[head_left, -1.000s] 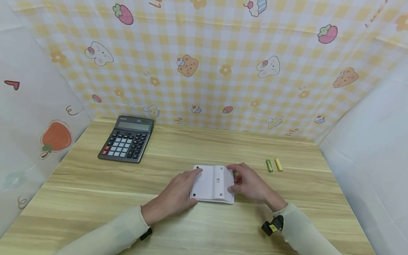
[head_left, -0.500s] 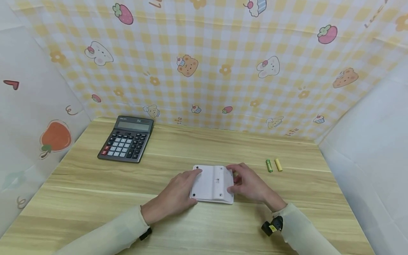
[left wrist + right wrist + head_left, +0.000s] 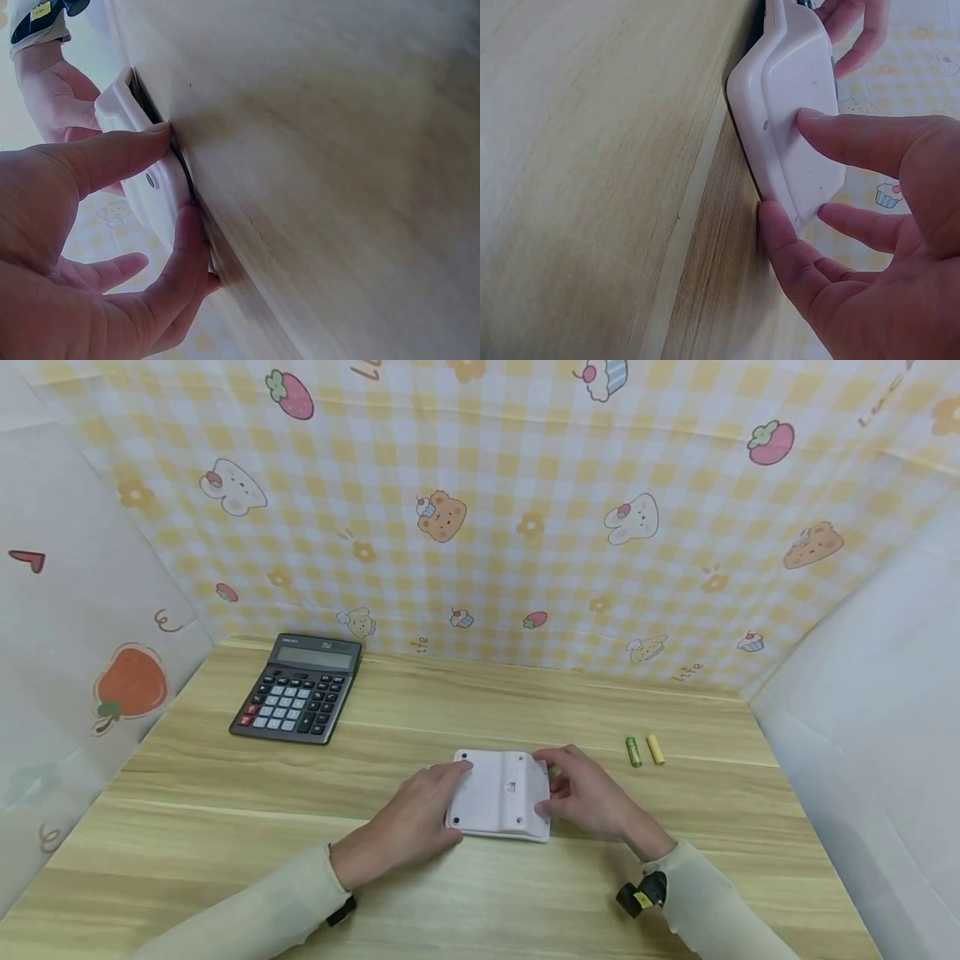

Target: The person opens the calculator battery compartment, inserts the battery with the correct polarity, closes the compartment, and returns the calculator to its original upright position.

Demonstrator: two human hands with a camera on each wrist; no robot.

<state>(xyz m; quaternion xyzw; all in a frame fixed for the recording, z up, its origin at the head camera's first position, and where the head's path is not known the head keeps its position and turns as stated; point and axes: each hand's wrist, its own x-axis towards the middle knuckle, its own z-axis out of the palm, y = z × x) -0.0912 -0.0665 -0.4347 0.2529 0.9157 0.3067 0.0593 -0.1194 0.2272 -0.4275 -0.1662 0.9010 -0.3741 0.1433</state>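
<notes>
A white calculator [image 3: 483,793] lies back side up on the wooden table, its raised end toward the right and small dark feet and screws on its back. Its front is hidden underneath. My left hand [image 3: 412,814] grips the left end; in the left wrist view thumb and fingers span the edge of the calculator [image 3: 154,199]. My right hand [image 3: 588,789] grips the raised end. The right wrist view has the right thumb on the back of the calculator [image 3: 802,82], with fingertips at its edge.
Two small batteries, a green one [image 3: 633,751] and a yellow one [image 3: 656,749], lie side by side to the right. A dark grey calculator [image 3: 298,687] lies face up at the back left. A patterned cloth [image 3: 495,568] hangs behind the table [image 3: 480,906].
</notes>
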